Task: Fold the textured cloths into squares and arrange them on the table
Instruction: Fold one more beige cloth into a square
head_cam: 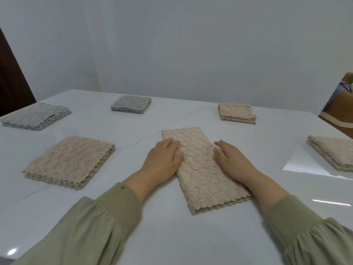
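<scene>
Lying in the middle: beige cloth strip, folded into a long rectangle, flat on the white table; it runs from near to far and leans a little to the left at the far end.
Left hand: palm down, fingers straight and together, pressing on the left edge of the strip; it grips nothing.
Right hand: palm down, fingers straight and loosely spread, resting on the right edge of the strip; it grips nothing.
Sleeves: green sleeves cover both forearms up to the wrists.
Near left: beige folded cloth, well apart from the strip.
Far left: grey folded cloth.
Far middle: grey square cloth.
Far right: beige square cloth.
Right edge: another beige cloth, folded, partly cut by the picture border.
Behind: plain pale wall.
</scene>
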Tool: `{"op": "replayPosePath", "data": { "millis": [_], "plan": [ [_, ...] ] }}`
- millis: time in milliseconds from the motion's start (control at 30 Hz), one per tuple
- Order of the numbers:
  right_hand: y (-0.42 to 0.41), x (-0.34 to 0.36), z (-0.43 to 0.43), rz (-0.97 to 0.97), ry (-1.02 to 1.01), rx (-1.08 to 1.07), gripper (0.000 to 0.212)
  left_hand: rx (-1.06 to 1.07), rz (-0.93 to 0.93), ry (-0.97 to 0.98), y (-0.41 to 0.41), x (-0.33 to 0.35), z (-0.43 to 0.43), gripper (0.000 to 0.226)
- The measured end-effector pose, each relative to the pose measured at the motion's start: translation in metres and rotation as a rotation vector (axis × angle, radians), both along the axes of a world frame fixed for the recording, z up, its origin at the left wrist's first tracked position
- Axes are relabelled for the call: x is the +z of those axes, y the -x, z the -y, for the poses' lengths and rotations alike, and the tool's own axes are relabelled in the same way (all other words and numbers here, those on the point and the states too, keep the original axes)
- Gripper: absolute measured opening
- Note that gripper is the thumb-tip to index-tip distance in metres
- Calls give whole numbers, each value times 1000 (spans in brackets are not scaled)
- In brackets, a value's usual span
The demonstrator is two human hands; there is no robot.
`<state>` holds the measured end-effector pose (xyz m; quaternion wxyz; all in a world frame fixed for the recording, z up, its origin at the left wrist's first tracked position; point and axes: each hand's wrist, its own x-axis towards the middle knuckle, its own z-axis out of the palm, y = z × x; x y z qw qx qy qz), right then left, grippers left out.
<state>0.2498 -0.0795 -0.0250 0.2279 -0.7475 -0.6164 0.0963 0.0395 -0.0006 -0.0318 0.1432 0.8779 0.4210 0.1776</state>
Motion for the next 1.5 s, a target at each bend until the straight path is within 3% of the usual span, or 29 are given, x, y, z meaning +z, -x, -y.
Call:
{"op": "replayPosePath", "data": {
  "millis": [100,267,467,733,1067,1200,1333,1500],
  "plan": [
    [-12,1,-18,-23,-45,-51,42,202,140,15,-4,2,-22,45],
    [-20,3,-57,0,-71,-87,37,413,98,-27,-15,5,-55,34],
    [-33,3,-94,-67,-108,-120,25,514,119,1,-23,4,-87,24],
    [-26,1,-130,96,-60,-56,31,486,-58,-50,-30,3,-105,31],
    [-24,3,-141,250,22,14,36,321,-34,64,-18,8,-120,25],
    [-23,0,-141,237,18,37,31,254,39,65,-16,7,-119,27],
    [-21,-3,-140,184,-57,35,8,190,219,134,-13,6,-117,23],
    [-21,-3,-137,-46,-154,72,20,139,521,306,-10,6,-117,21]
  ]
}}
